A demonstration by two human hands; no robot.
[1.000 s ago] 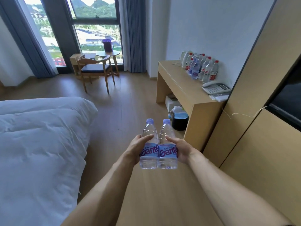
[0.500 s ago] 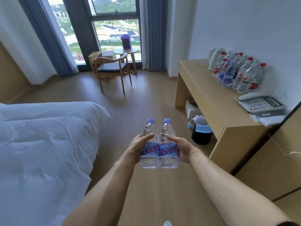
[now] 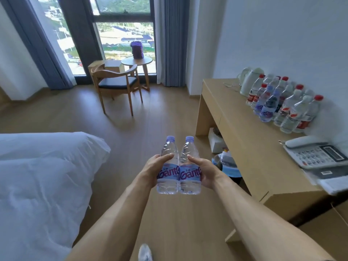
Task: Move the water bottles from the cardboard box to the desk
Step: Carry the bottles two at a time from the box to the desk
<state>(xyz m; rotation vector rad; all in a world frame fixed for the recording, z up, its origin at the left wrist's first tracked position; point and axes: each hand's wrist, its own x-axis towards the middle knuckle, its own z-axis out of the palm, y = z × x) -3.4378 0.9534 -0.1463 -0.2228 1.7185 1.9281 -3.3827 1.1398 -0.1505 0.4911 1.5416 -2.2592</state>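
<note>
Now two water bottles (image 3: 178, 166) are in mid-carry, upright and pressed side by side above the floor, the left hand (image 3: 153, 169) and right hand (image 3: 204, 171) each clasping one. Next, probably: turn right and stand them on the desk (image 3: 250, 140) beside the bottle cluster (image 3: 282, 106).

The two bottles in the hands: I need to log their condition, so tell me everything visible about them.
The two bottles are clear plastic with pale purple caps on and blue-purple labels. They stand upright, side by side and touching, pressed together between the left hand and the right hand. They are carried in the air over the wooden floor, left of the desk. How full they are is hard to tell.
</note>
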